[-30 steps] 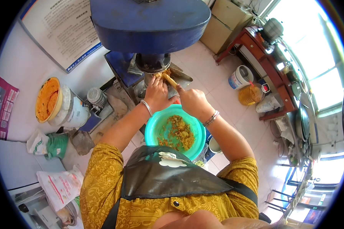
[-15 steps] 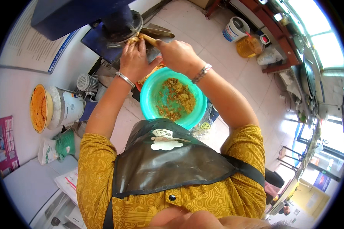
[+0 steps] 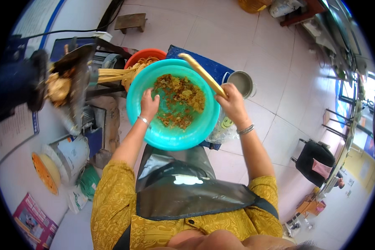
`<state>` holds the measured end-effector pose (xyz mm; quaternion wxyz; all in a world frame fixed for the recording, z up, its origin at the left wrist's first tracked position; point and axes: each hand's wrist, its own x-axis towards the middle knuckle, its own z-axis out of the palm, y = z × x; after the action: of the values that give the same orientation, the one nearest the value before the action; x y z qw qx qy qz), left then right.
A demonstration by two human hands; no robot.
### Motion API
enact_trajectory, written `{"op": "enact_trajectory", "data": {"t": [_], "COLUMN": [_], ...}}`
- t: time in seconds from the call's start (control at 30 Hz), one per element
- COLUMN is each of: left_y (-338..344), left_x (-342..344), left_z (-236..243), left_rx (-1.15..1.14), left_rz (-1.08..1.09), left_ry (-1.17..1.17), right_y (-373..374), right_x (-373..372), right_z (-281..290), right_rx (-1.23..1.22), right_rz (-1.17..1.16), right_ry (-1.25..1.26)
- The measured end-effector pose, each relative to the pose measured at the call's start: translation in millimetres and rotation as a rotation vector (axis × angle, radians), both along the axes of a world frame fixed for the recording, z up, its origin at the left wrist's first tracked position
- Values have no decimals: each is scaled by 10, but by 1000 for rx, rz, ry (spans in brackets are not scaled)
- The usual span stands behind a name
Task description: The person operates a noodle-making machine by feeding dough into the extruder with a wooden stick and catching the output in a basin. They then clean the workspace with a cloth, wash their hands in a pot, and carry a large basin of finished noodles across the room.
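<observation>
My right hand [image 3: 232, 106] grips a pale wooden stick [image 3: 202, 75] by its lower end; the stick slants up and left over the rim of a turquoise basin [image 3: 177, 143]. Brown and yellow crumbly dough [image 3: 191, 98] lies in the basin. My left hand [image 3: 149, 104] hovers over the basin's left side, thumb apart from the fingers, with nothing seen in it. To the left, a machine's metal hopper [image 3: 80, 68] holds a lump of yellowish dough [image 3: 58, 89]. Noodle strands [image 3: 112, 75] run from the machine into an orange-red basin [image 3: 148, 53].
A blue board [image 3: 212, 60] lies beneath the turquoise basin, with a metal pot [image 3: 241, 82] at its right. A small wooden stool [image 3: 130, 21] stands beyond. At left are a white bucket [image 3: 73, 152] and an orange-coated round container [image 3: 46, 173]. A black chair [image 3: 314, 162] is at right.
Both hands have left the machine's feed opening and come down to the turquoise basin. The right hand still holds the stick. My view has turned, bringing the noodles and pot into sight.
</observation>
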<state>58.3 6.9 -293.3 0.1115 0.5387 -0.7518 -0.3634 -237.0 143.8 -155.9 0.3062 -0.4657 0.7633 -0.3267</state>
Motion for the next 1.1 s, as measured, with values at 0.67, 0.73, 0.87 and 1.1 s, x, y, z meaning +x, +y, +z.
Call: {"op": "enact_trajectory", "data": {"t": [0.67, 0.73, 0.87, 1.1], "left_y": [1202, 1105, 1012, 745], "left_x": [-1366, -1468, -1549, -1604], "left_z": [-1328, -1378, -1355, -1174], "left_rx": [-28, 0, 64, 354], "left_rz": [-442, -452, -462, -438], "left_ry": [-349, -397, -459, -230], "right_y": [464, 471, 448, 421], "right_x": [474, 477, 489, 510], "right_z": [-1628, -1629, -1596, -1602], "right_rx": [-37, -9, -43, -7], "right_rz": [-336, -325, -328, -386], "right_ry": [-24, 1, 37, 74]}}
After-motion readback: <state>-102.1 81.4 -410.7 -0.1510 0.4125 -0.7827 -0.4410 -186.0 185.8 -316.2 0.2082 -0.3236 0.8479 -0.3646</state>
